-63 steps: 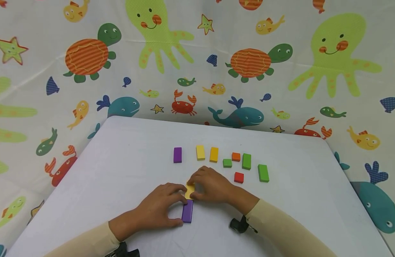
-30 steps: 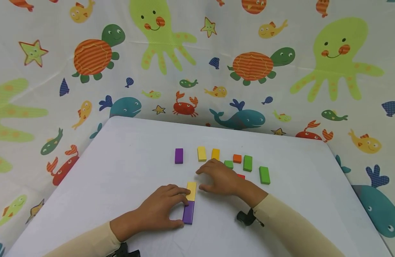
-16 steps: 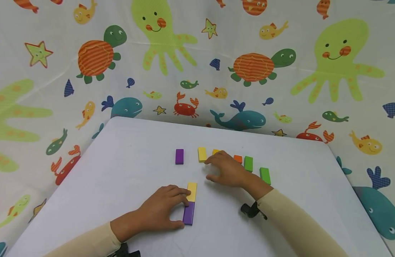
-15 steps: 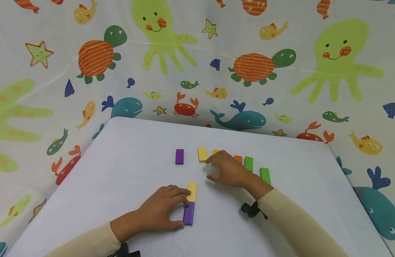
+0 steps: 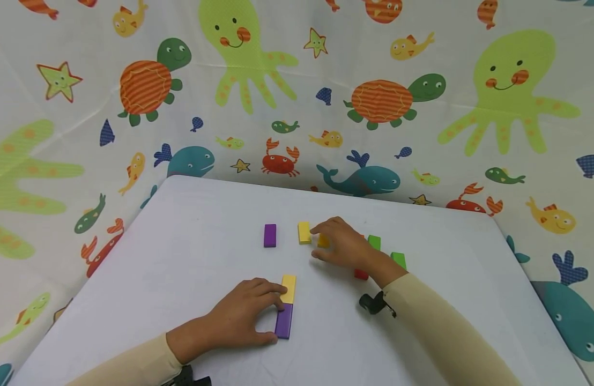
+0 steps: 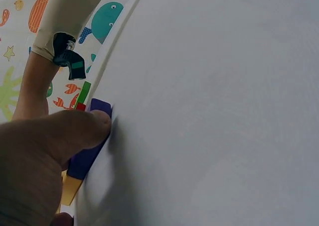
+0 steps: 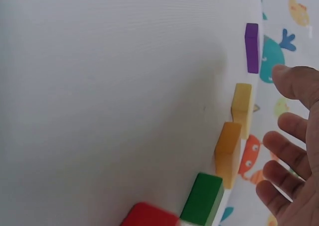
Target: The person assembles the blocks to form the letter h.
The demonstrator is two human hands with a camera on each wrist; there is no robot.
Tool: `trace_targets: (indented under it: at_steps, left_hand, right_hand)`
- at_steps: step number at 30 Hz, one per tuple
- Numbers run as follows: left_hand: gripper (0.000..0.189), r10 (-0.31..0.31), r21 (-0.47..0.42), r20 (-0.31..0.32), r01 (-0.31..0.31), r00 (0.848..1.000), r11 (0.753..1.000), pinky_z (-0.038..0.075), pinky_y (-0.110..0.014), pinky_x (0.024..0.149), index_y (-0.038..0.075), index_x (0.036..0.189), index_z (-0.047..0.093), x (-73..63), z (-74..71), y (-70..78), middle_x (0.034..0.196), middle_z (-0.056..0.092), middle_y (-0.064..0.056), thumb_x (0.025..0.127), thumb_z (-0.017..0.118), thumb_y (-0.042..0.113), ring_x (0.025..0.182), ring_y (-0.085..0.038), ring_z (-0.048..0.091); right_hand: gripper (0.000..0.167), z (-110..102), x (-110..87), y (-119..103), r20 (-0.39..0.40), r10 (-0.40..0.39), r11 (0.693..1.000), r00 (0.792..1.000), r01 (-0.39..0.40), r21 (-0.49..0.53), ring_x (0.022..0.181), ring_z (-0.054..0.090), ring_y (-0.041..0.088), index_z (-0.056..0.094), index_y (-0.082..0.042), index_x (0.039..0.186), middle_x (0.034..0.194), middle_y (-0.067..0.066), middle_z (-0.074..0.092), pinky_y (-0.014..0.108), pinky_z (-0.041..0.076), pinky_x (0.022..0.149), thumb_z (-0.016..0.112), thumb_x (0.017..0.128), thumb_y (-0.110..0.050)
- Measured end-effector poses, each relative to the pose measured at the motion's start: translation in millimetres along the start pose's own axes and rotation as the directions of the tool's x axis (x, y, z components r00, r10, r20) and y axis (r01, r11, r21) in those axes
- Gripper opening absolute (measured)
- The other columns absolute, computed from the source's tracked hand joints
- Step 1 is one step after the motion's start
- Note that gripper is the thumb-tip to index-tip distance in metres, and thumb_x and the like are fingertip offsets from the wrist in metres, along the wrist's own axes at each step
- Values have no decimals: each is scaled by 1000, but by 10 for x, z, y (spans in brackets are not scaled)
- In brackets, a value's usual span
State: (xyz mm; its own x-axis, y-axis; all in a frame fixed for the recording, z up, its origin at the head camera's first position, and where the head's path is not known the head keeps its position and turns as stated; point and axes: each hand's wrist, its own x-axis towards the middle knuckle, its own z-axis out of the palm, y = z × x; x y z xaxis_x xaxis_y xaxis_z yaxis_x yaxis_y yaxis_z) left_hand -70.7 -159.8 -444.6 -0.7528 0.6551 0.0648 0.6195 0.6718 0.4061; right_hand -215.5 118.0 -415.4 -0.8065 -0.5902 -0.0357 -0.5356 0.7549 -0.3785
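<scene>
In the head view, a purple block (image 5: 284, 324) and a pale yellow block (image 5: 289, 289) lie end to end on the white table. My left hand (image 5: 234, 315) holds the purple block, thumb at its near end and a fingertip near the seam, while another finger touches the yellow one. The thumb (image 6: 94, 126) covers part of the purple block in the left wrist view. My right hand (image 5: 344, 245) hovers by an amber block (image 5: 323, 242), partly hiding it. Its fingers are spread, apart from the amber block (image 7: 228, 154) in the right wrist view.
A second purple block (image 5: 270, 236) and another pale yellow block (image 5: 304, 232) stand left of my right hand. Behind its wrist are a red block (image 5: 361, 274) and two green blocks, one nearer the middle (image 5: 374, 242) and one farther right (image 5: 398, 260). A sea-animal cloth (image 5: 277, 69) hangs behind.
My right hand has let go of the pale yellow block now joined to the purple one and moved away and right to the amber block. My left hand keeps its place.
</scene>
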Motion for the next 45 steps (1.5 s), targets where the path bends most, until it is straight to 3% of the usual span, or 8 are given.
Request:
trace_targets:
  at_steps: [20, 45]
  left_hand:
    - [45, 30, -9, -29, -31, 999, 999, 41, -46, 107, 30, 111, 66, -11, -18, -42, 143, 54, 12, 76, 88, 49, 131, -13, 48]
    - [46, 25, -12, -5, -25, 1000, 1000, 41, -47, 108, 30, 112, 65, -4, -22, -54, 144, 54, 11, 77, 87, 50, 129, -14, 50]
  right_hand:
    - [65, 115, 475, -264, 17, 0, 999, 1000, 0, 33, 135, 42, 18, 60, -22, 143, 141, -5, 58, 40, 45, 107, 80, 87, -46]
    - [67, 279, 821, -462, 79, -56, 995, 995, 62, -73, 139, 41, 21, 57, -22, 146, 142, -5, 59, 42, 41, 112, 78, 88, -48]
